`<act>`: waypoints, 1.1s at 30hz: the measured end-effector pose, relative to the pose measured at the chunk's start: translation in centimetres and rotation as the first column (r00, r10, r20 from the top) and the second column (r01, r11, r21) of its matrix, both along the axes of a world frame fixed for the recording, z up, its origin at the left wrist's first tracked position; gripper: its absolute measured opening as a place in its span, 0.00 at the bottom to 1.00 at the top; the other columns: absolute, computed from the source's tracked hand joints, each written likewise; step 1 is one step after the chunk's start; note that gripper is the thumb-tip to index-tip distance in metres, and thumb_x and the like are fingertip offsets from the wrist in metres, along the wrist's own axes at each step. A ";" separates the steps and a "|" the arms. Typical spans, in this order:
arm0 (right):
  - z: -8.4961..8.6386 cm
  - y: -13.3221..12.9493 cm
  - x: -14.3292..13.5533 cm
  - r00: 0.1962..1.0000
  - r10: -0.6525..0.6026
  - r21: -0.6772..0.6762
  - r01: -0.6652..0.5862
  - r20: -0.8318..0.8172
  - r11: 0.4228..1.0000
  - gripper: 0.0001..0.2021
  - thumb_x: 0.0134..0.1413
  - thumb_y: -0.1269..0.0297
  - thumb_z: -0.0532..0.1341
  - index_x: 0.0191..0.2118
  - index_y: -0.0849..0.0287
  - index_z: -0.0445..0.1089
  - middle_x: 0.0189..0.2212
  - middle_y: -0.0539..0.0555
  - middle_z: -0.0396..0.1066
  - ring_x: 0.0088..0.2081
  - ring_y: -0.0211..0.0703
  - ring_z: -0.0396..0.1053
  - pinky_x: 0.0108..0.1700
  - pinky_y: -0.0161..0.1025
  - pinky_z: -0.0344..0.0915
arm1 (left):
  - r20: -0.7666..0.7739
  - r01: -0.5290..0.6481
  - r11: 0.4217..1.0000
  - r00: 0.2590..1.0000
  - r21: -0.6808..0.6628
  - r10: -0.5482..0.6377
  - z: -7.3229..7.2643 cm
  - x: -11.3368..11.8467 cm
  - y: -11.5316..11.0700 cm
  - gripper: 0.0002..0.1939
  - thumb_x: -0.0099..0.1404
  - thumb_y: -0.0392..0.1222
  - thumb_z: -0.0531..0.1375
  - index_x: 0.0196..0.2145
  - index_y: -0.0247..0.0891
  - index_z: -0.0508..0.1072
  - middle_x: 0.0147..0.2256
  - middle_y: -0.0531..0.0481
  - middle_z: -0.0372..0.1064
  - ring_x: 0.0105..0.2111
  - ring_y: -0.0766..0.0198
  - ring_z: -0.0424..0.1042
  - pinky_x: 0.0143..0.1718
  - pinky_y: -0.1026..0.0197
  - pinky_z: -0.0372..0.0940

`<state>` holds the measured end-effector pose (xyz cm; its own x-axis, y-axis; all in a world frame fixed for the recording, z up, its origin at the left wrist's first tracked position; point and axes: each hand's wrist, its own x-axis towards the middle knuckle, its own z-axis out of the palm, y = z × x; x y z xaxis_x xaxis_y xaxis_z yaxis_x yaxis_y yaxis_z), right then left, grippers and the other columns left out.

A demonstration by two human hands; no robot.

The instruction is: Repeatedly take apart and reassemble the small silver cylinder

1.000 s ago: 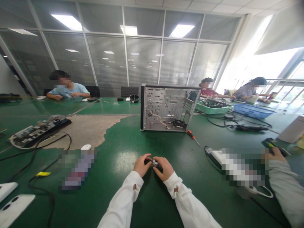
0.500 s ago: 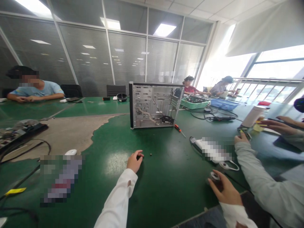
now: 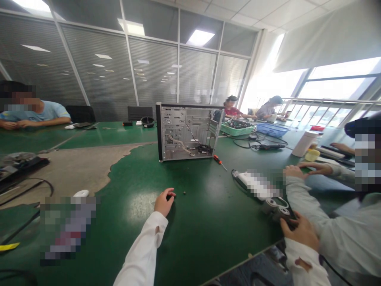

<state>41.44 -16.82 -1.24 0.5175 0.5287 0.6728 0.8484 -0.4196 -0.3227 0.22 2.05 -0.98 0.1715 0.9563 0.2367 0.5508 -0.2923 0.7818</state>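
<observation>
My left hand [image 3: 163, 201] rests on the green table, fingers loosely curved with a gap between thumb and forefinger and nothing visible in them. Just right of its fingertips lies a tiny piece [image 3: 184, 193], too small to name. Near the right table edge, my right hand [image 3: 303, 232] is closed around a grey cylinder [image 3: 282, 213] with a pale round top; its far side is hidden by my fingers. A similar grey cylinder [image 3: 270, 205] stands right beside it. Beyond my hands, an open computer case [image 3: 190, 133] stands upright, cables inside, with an orange-handled screwdriver [image 3: 218, 160] at its lower right corner.
A white power strip [image 3: 250, 182], partly blurred, lies ahead of the cylinders. A co-worker's sleeve [image 3: 306, 202] comes close to my right hand. Green [image 3: 236, 130] and blue [image 3: 272, 129] baskets stand farther back. Cables and parts [image 3: 24, 165] lie at left.
My right hand has moved right and slightly back with the grey cylinder, nearer the other cylinder. The view has turned slightly right. My left hand stays put; the co-worker's hands have come together.
</observation>
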 end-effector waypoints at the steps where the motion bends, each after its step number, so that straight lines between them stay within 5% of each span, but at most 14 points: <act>1: 0.5 0.3 -1.1 0.998 -0.053 0.076 0.051 0.023 0.996 0.22 0.45 0.60 0.51 0.47 0.63 0.56 0.35 0.62 0.64 0.41 0.58 0.60 0.39 0.50 0.60 | 0.000 -0.001 1.000 1.000 0.001 0.001 -0.1 0.0 0.0 0.16 0.52 0.35 0.51 0.40 0.41 0.64 0.33 0.54 0.70 0.37 0.65 0.66 0.42 0.59 0.58; 3: 1.2 1.5 -3.9 0.999 -0.006 0.191 -0.004 0.051 0.982 0.19 0.45 0.63 0.52 0.45 0.62 0.59 0.40 0.61 0.62 0.43 0.54 0.59 0.44 0.48 0.58 | 0.003 -0.001 1.000 1.000 0.005 0.001 -0.2 0.0 0.1 0.16 0.51 0.35 0.51 0.40 0.41 0.64 0.32 0.54 0.70 0.37 0.65 0.66 0.41 0.59 0.58; 5: 1.5 3.5 -7.6 0.969 0.248 0.177 -0.248 0.026 0.952 0.17 0.46 0.64 0.50 0.43 0.62 0.60 0.39 0.59 0.62 0.37 0.47 0.63 0.41 0.45 0.60 | 0.011 -0.002 1.000 1.000 0.011 0.002 -0.3 0.0 0.2 0.16 0.51 0.35 0.52 0.40 0.41 0.64 0.32 0.53 0.70 0.37 0.65 0.66 0.42 0.60 0.58; 7: 1.4 6.0 -11.7 0.831 0.552 0.001 -0.553 -0.077 0.833 0.16 0.47 0.66 0.48 0.44 0.60 0.60 0.39 0.58 0.62 0.34 0.41 0.64 0.38 0.41 0.62 | 0.019 -0.005 1.000 1.000 0.013 0.005 -0.3 0.1 0.2 0.16 0.52 0.35 0.52 0.40 0.41 0.64 0.32 0.53 0.70 0.37 0.65 0.67 0.42 0.60 0.58; 9: 1.2 8.8 -15.8 0.700 0.703 -0.244 -0.709 -0.124 0.662 0.18 0.45 0.66 0.50 0.46 0.60 0.59 0.41 0.58 0.62 0.41 0.44 0.61 0.41 0.41 0.60 | 0.022 -0.007 1.000 1.000 0.008 0.007 -0.2 0.1 0.1 0.16 0.52 0.35 0.51 0.40 0.41 0.64 0.32 0.53 0.70 0.37 0.65 0.67 0.42 0.60 0.58; 15: 1.5 15.5 -23.7 0.570 0.819 -0.460 -0.745 -0.063 0.483 0.18 0.50 0.72 0.48 0.47 0.50 0.60 0.44 0.53 0.63 0.44 0.44 0.57 0.41 0.41 0.57 | 0.031 0.006 1.000 0.999 0.005 -0.006 0.0 0.0 0.1 0.16 0.52 0.35 0.51 0.40 0.40 0.64 0.33 0.53 0.70 0.37 0.65 0.67 0.43 0.60 0.58; 21: 1.3 16.3 -22.6 0.520 0.852 -0.451 -0.776 -0.064 0.440 0.14 0.52 0.72 0.47 0.35 0.54 0.68 0.35 0.52 0.68 0.38 0.38 0.61 0.40 0.34 0.58 | 0.026 0.004 1.000 1.000 -0.015 -0.004 0.2 0.0 0.2 0.16 0.53 0.36 0.51 0.41 0.40 0.64 0.33 0.52 0.70 0.38 0.64 0.66 0.43 0.59 0.57; 23: 1.2 15.0 -20.7 0.526 0.849 -0.435 -0.776 -0.046 0.457 0.14 0.52 0.72 0.47 0.34 0.55 0.68 0.33 0.52 0.68 0.36 0.38 0.62 0.38 0.34 0.59 | 0.024 -0.002 1.000 1.000 -0.022 0.002 0.2 0.0 0.2 0.16 0.53 0.36 0.51 0.41 0.40 0.63 0.34 0.52 0.70 0.38 0.64 0.66 0.43 0.59 0.57; 26: 1.1 12.2 -16.1 0.615 0.788 -0.362 -0.731 0.020 0.579 0.12 0.52 0.69 0.47 0.36 0.56 0.67 0.31 0.53 0.68 0.35 0.39 0.63 0.36 0.35 0.61 | 0.019 -0.011 0.999 1.000 -0.030 0.012 0.2 0.0 0.3 0.16 0.53 0.36 0.51 0.41 0.40 0.64 0.34 0.52 0.70 0.38 0.64 0.66 0.43 0.59 0.57; 30: 1.1 7.9 -7.5 0.878 0.467 -0.152 -0.449 0.108 0.880 0.14 0.52 0.62 0.47 0.38 0.59 0.66 0.34 0.55 0.68 0.36 0.41 0.64 0.39 0.37 0.60 | 0.013 -0.006 1.000 1.000 -0.024 0.007 0.1 0.1 0.4 0.16 0.53 0.35 0.51 0.41 0.40 0.64 0.34 0.52 0.70 0.38 0.65 0.66 0.43 0.60 0.57; 33: 1.2 4.9 -1.3 0.976 0.184 -0.101 -0.173 0.113 0.980 0.17 0.50 0.58 0.47 0.40 0.60 0.65 0.35 0.57 0.68 0.35 0.46 0.65 0.36 0.40 0.60 | 0.002 -0.009 1.000 1.000 -0.026 0.009 0.2 0.1 0.4 0.16 0.53 0.35 0.52 0.41 0.40 0.64 0.33 0.53 0.70 0.38 0.64 0.66 0.43 0.59 0.57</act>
<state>40.17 -11.89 -0.09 0.3262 0.6665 0.6703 0.9429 -0.2800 -0.1804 0.28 2.42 -0.80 0.1627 0.9635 0.2125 0.5513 -0.2674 0.7903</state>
